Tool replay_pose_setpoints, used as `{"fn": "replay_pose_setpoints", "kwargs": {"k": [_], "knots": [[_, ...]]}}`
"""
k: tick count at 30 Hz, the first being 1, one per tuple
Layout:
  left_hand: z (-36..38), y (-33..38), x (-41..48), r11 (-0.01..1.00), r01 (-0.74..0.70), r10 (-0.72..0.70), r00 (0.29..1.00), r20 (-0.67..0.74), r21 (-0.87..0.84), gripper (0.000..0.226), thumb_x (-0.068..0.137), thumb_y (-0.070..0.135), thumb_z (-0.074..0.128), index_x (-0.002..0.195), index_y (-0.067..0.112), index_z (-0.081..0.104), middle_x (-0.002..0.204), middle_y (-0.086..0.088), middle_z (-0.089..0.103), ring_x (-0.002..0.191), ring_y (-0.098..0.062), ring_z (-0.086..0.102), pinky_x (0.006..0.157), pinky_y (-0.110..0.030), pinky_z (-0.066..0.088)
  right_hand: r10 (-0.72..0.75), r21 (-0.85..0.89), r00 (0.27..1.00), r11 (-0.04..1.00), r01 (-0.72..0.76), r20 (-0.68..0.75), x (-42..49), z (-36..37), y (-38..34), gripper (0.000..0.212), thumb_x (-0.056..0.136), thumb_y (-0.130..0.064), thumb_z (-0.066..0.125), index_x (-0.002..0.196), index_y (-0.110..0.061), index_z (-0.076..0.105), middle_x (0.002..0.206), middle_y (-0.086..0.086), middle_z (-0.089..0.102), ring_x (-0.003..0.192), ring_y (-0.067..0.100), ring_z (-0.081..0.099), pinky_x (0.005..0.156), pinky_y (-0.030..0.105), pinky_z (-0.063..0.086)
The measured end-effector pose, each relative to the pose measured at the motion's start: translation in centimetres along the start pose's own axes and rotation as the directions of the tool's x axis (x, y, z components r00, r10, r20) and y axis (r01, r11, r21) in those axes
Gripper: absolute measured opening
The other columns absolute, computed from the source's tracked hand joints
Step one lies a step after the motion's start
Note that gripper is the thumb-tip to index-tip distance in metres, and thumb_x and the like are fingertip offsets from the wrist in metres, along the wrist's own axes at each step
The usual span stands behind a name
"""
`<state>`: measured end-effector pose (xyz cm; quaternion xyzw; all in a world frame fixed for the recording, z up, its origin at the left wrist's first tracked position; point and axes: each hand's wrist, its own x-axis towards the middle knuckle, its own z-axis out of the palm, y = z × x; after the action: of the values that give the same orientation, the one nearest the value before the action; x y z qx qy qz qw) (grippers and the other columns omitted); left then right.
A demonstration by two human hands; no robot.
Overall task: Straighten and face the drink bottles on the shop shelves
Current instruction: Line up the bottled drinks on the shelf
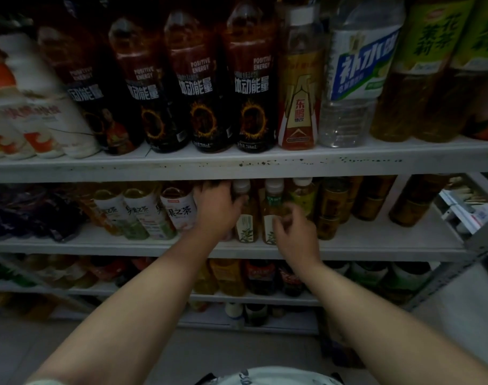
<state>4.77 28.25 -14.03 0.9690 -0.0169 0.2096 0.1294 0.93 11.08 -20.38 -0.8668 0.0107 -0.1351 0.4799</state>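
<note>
On the middle shelf (376,247) stand two small amber tea bottles with white caps, one at the left (247,218) and one at the right (270,218). My left hand (216,208) reaches under the upper shelf and grips a bottle mostly hidden behind it, its thumb against the left amber bottle. My right hand (295,232) hovers in front of the right amber bottle with loosely curled fingers, blurred; it holds nothing that I can see. Left of my hands stand fruit tea bottles with white labels (179,209).
The upper shelf (237,162) carries dark energy drink bottles (251,87), a gold bottle (299,87), a water bottle (356,70), green tea bottles (423,70) and white milk drink bottles (43,107). Amber bottles (331,207) stand right of my hands. Lower shelves (251,297) hold more drinks.
</note>
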Motion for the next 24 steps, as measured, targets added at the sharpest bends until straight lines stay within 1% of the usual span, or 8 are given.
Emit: {"fn": "replay_pose_setpoints", "kwargs": {"k": [2,4,8,12,17,20,22,24], "knots": [[0.0,0.1,-0.2,1.0,-0.002,0.002,1.0,-0.011,0.025,0.05,0.083,0.044,0.061,0.124,0.017,0.055,0.12,-0.011,0.06,0.117,-0.034,0.046,0.094,-0.041,0.029,0.11,-0.103,0.992,0.989,-0.103,0.063,-1.3,0.5,1.9,0.023,0.091,-0.035,0.057,0.108,-0.019,0.057,0.091,-0.006,0.061,0.086,0.015,0.061,0.066,0.025,0.045],[0.0,0.3,-0.4,0.998,-0.003,0.005,1.0,-0.027,0.064,0.044,0.083,0.041,0.062,0.117,0.014,0.058,0.112,-0.013,0.063,0.112,-0.035,0.047,0.091,-0.041,0.031,0.214,-0.238,0.963,0.956,-0.173,0.163,-1.5,1.0,3.4,0.024,0.092,-0.035,0.057,0.1,-0.013,0.059,0.098,0.004,0.064,0.092,0.022,0.06,0.071,0.028,0.046],[0.2,0.2,-1.0,0.994,-0.015,0.021,0.998,-0.057,0.109,0.036,0.08,0.039,0.065,0.106,0.014,0.062,0.1,-0.012,0.065,0.107,-0.034,0.046,0.084,-0.04,0.03,0.299,-0.314,0.932,0.922,-0.227,0.203,-0.4,1.8,3.8,0.031,0.093,-0.038,0.055,0.101,-0.009,0.061,0.108,0.012,0.064,0.1,0.028,0.058,0.074,0.028,0.042],[0.8,-0.1,-2.0,0.996,-0.047,0.053,0.996,-0.075,0.082,0.046,0.076,0.039,0.069,0.114,0.014,0.057,0.106,-0.011,0.064,0.112,-0.034,0.043,0.086,-0.041,0.029,0.339,-0.327,0.923,0.906,-0.268,0.184,0.8,2.2,3.9,0.032,0.091,-0.039,0.057,0.102,-0.01,0.061,0.109,0.011,0.063,0.1,0.027,0.058,0.079,0.031,0.047],[1.5,0.5,-3.7,0.998,-0.062,0.058,0.992,-0.11,-0.028,0.062,0.076,0.035,0.069,0.13,0.012,0.049,0.122,-0.011,0.058,0.119,-0.033,0.04,0.095,-0.045,0.029,0.317,-0.319,0.928,0.916,-0.245,0.197,0.5,2.1,4.3,0.034,0.09,-0.044,0.055,0.097,-0.012,0.062,0.103,0.008,0.064,0.096,0.026,0.059,0.073,0.03,0.045],[1.7,0.7,-5.1,0.994,-0.085,0.069,0.98,-0.188,-0.076,0.059,0.077,0.03,0.068,0.13,0.012,0.049,0.126,-0.011,0.053,0.122,-0.032,0.039,0.099,-0.048,0.032,0.247,-0.267,0.965,0.939,-0.215,0.091,-0.5,-0.1,5.4,0.029,0.09,-0.039,0.054,0.097,-0.013,0.066,0.096,0.006,0.067,0.088,0.023,0.06,0.066,0.026,0.04],[2.2,1.2,-6.2,0.98,-0.162,0.127,0.954,-0.27,-0.112,0.048,0.078,0.023,0.065,0.123,0.011,0.055,0.12,-0.01,0.054,0.115,-0.028,0.043,0.097,-0.038,0.032,0.25,-0.256,0.967,0.933,-0.253,-0.045,-0.5,-2.4,6.2,0.024,0.089,-0.035,0.055,0.1,-0.016,0.066,0.097,0.005,0.067,0.08,0.02,0.056,0.064,0.025,0.036],[3.0,2.7,-7.2,0.953,-0.235,0.189,0.955,-0.226,-0.193,0.036,0.079,0.016,0.064,0.114,0.011,0.062,0.11,-0.008,0.059,0.105,-0.025,0.053,0.089,-0.029,0.036,0.252,-0.244,0.959,0.93,-0.277,-0.127,0.1,-4.4,6.6,0.023,0.09,-0.035,0.055,0.102,-0.018,0.064,0.098,0.005,0.066,0.078,0.018,0.052,0.066,0.025,0.036]]}}
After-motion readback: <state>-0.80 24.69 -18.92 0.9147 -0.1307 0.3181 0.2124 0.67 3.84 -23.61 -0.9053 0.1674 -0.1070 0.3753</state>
